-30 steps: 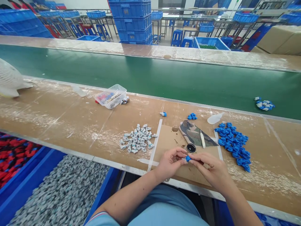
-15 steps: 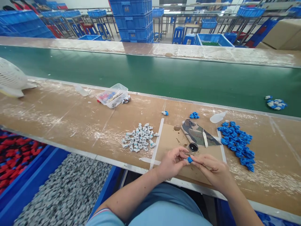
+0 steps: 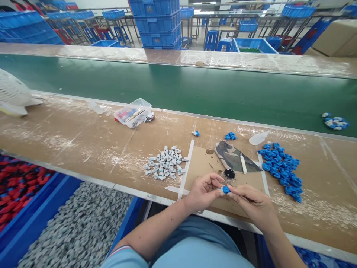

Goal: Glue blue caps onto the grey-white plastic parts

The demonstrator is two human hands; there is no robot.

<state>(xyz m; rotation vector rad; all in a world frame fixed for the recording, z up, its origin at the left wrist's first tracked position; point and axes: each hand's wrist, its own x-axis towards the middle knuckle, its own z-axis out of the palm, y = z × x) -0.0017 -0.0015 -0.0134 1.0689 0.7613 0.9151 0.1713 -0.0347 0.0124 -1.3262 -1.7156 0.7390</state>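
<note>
Here the desk (image 3: 69,137) runs wide beneath both forearms, which angle in from the near edge. The left hand (image 3: 202,191) and right hand (image 3: 252,203) meet over a cardboard sheet (image 3: 203,163), fingertips together pinching one small blue piece (image 3: 225,190). A blue pile (image 3: 281,169) lies to the right, a grey pile (image 3: 165,167) to the left, a black lid (image 3: 229,173) just beyond.
</note>
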